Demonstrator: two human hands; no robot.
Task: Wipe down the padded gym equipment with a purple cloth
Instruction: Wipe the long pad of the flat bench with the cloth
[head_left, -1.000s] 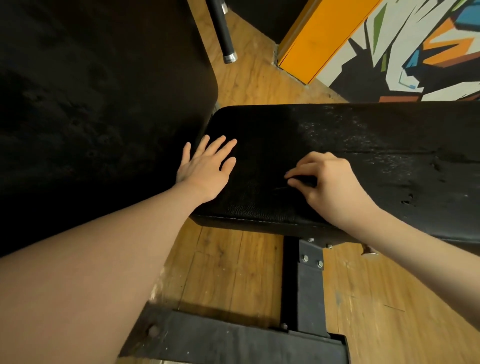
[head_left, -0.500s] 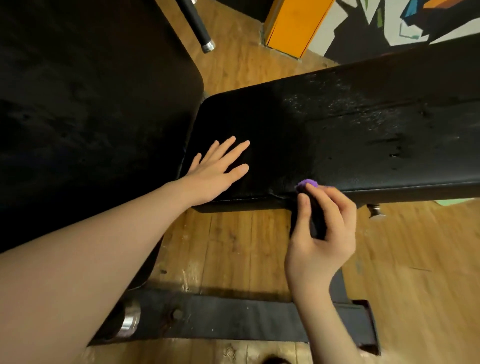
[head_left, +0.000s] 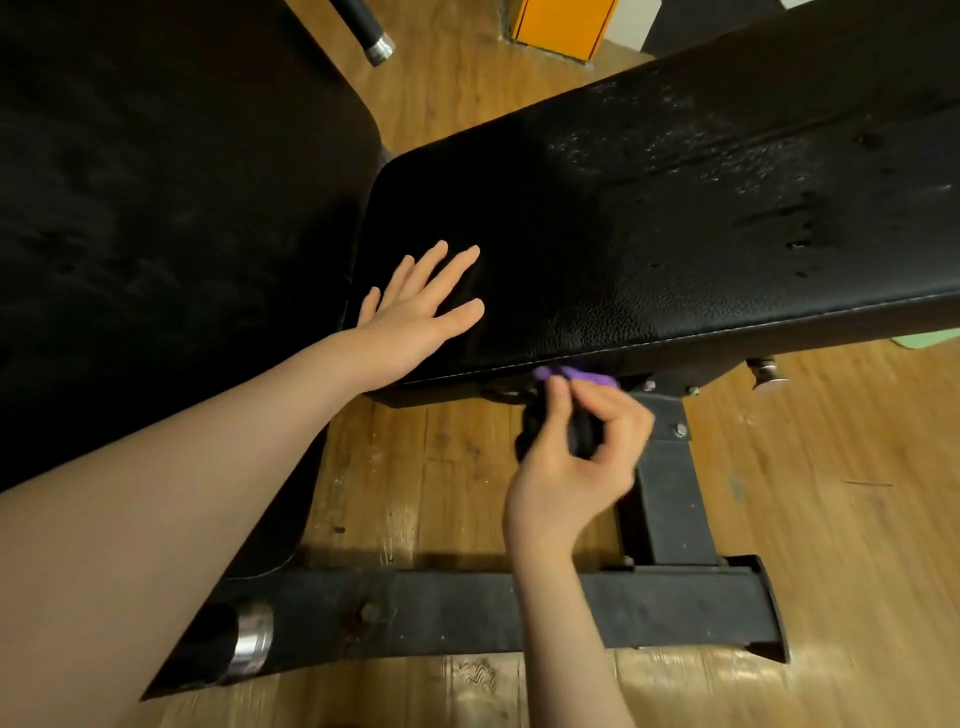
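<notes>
Head view shows our right hand (head_left: 569, 467) below the near edge of the bench pad (head_left: 649, 249), its grip closed in a pinch: thumb and curled fingers hold the purple cloth (head_left: 576, 375), of which only a small fold shows above the fingertips, pressed against the pad's front side just under the stitched seam. Something dark sits inside the curled fingers too; we cannot tell what it is. Our left hand (head_left: 415, 317) lies flat and spread on the pad's near-left corner, holding nothing, seemingly steadying us.

We judge the wiping well under way but unfinished: the far right of the pad top carries pale speckles and streaks, which may be damp or dirt, and the big dark pad (head_left: 156, 208) to the left shows no sign either way.

Against the second-old frame, our right hand has left the pad top and dropped over the edge, the cloth has come into sight, and the view has swung lower, showing the steel foot bar (head_left: 467, 613) on the wood floor (head_left: 831, 519).
</notes>
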